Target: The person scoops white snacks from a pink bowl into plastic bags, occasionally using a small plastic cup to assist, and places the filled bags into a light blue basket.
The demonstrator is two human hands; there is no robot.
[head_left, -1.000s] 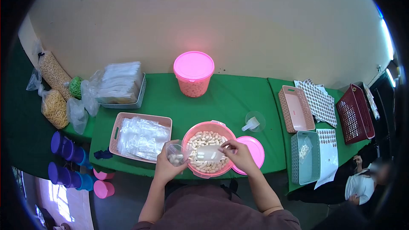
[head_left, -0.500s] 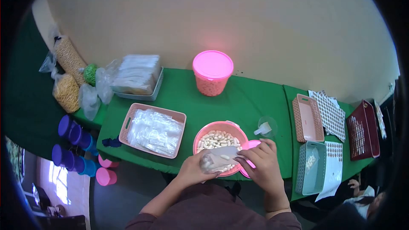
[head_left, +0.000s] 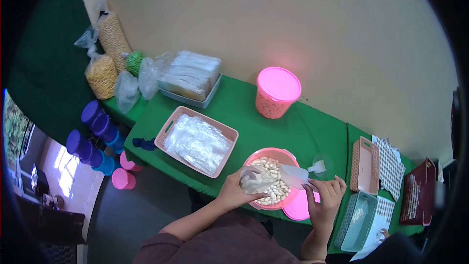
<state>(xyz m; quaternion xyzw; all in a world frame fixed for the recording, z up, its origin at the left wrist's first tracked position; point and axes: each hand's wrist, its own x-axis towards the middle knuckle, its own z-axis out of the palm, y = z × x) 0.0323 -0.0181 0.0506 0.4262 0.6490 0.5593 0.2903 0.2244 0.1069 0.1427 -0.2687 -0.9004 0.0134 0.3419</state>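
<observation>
My left hand (head_left: 233, 191) is closed around a clear plastic bag (head_left: 252, 181) over the left side of a pink bucket (head_left: 293, 158). Some pale pieces appear to sit inside the bag, though its contents are hard to make out. In the bucket lie many white, oblong pieces (head_left: 276, 186). A translucent scoop (head_left: 293, 176) extends from the closed fingers of my right hand (head_left: 325, 196), its blade over the bucket's right side and apart from the bag. Partly beneath that hand is a round pink lid (head_left: 299, 210).
A pink basket of clear bags (head_left: 168, 116) stands to the left, a lidded pink bucket (head_left: 277, 100) near the wall. Behind my right hand are a small white utensil (head_left: 317, 166), baskets (head_left: 352, 232) and sticker sheets (head_left: 389, 155). Purple containers (head_left: 80, 146) stand at the left.
The scoop has drawn away rightward from the bag's mouth, and the white piece on it is no longer seen. My left hand still holds the bag. The whole view has turned.
</observation>
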